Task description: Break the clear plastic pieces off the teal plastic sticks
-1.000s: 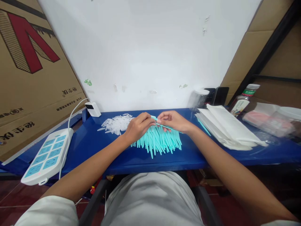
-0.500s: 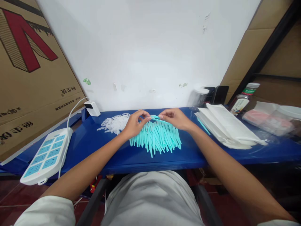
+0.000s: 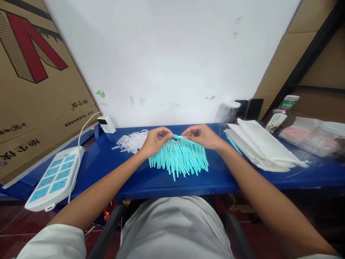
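Observation:
A slim teal stick point(image 3: 179, 137), which looks like an eyebrow razor, is held slantwise over the pile. My left hand point(image 3: 157, 141) pinches its left end between thumb and forefinger. Along its middle, the fingers of my right hand point(image 3: 202, 136) are closed on it. Below both hands lies a heap of teal razors point(image 3: 179, 158), their handles pointing toward me and their paler tips at the far side. Just left of my left hand is a pile of small translucent white caps point(image 3: 132, 142). Whether a cap sits on the held razor's end is hidden by my fingers.
A white power strip point(image 3: 55, 180) lies at the table's left, near a small white charger point(image 3: 106, 124). White paper-like sheets point(image 3: 266, 144) lie at right, with a jar point(image 3: 229, 111), a bottle point(image 3: 280, 113) and plastic tubs point(image 3: 309, 136) behind. The wall closes the back.
The held razor shows more plainly between my hands, and its right part has tipped slightly downward. My hands stay at nearly the same place.

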`<action>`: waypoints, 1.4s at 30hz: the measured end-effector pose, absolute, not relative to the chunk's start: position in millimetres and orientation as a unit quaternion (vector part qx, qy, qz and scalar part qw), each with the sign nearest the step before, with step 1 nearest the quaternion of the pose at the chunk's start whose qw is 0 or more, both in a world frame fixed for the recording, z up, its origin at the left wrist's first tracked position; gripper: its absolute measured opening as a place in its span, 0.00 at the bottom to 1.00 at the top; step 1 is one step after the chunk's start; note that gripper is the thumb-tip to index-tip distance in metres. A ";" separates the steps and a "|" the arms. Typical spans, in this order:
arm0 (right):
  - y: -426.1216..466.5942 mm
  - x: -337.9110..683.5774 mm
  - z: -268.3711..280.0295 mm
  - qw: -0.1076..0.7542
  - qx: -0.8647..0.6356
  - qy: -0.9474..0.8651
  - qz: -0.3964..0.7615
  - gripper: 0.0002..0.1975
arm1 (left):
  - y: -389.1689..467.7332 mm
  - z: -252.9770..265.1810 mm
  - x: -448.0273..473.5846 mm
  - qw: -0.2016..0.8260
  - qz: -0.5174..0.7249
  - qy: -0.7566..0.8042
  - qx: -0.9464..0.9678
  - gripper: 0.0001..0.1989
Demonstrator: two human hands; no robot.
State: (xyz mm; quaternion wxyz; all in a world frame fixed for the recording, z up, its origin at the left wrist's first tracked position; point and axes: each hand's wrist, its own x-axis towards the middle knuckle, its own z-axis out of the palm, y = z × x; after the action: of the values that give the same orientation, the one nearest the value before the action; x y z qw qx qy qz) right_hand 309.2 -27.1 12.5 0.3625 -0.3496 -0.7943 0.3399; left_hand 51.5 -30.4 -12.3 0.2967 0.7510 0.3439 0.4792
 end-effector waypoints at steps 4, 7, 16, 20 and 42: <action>-27.7 306.4 11.0 0.363 -0.335 -0.794 0.354 0.14 | -31.4 -12.0 51.8 0.296 0.470 0.344 0.757 0.16; -28.3 305.8 11.6 0.368 -0.334 -0.787 0.366 0.13 | -31.4 -13.2 52.6 0.298 0.470 0.345 0.756 0.16; -27.3 308.3 9.0 0.317 -0.302 -0.812 0.385 0.19 | -32.7 -12.7 53.9 0.307 0.497 0.354 0.731 0.17; -27.6 308.1 9.2 0.314 -0.300 -0.806 0.402 0.19 | -32.8 -13.1 54.5 0.316 0.497 0.351 0.728 0.17; -35.9 309.9 18.8 0.312 -0.361 -0.760 0.441 0.22 | -38.6 -9.3 54.4 0.255 0.485 0.344 0.762 0.14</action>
State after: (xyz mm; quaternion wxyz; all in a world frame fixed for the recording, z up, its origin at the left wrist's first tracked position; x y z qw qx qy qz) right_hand 309.9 -35.9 18.8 0.3122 -0.3613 -0.7602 0.4406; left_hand 54.4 -38.6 -9.3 0.2554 0.7621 0.3445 0.4850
